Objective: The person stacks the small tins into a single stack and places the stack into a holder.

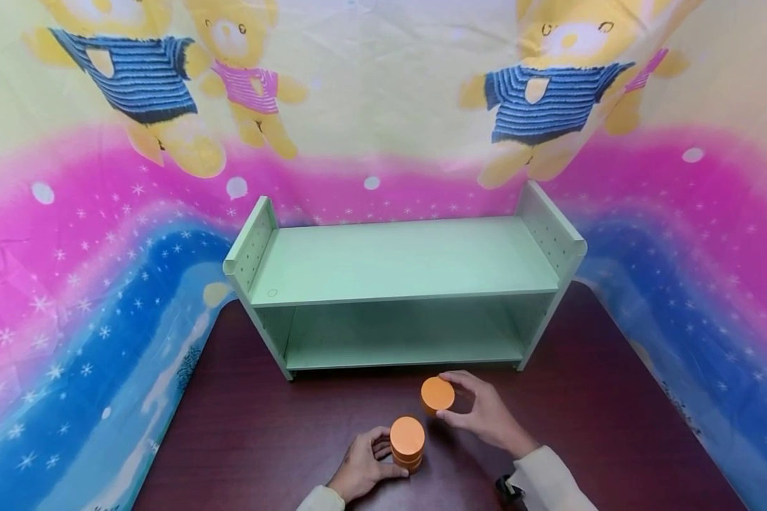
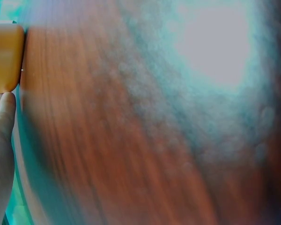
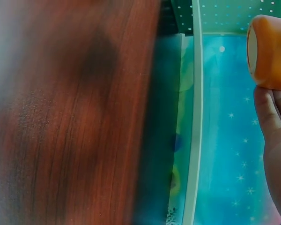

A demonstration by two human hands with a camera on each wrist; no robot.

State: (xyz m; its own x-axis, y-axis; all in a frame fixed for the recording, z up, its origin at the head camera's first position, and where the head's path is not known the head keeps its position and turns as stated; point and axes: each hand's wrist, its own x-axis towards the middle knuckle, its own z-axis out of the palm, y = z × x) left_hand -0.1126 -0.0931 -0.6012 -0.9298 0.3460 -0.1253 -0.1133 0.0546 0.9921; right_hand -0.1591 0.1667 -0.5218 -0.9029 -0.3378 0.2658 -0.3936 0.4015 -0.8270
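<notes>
In the head view, my left hand (image 1: 361, 465) holds a short stack of orange round containers (image 1: 407, 436) near the table's front, fingers behind it and thumb in front. A seam low on its side suggests one piece on another. My right hand (image 1: 486, 413) pinches a separate orange round container (image 1: 437, 394) between thumb and fingers, just beyond and right of the stack. In the right wrist view this container (image 3: 274, 54) is held clear of the tabletop, its pale end showing. The left wrist view catches only part of an orange container (image 2: 4, 58) above the left fingers.
A pale green two-level shelf (image 1: 396, 262) stands on the dark red-brown table (image 1: 262, 426), behind both hands. Its raised side panels have rows of small holes. A printed cloth (image 1: 383, 106) with bears and snowflakes hangs around the back and sides.
</notes>
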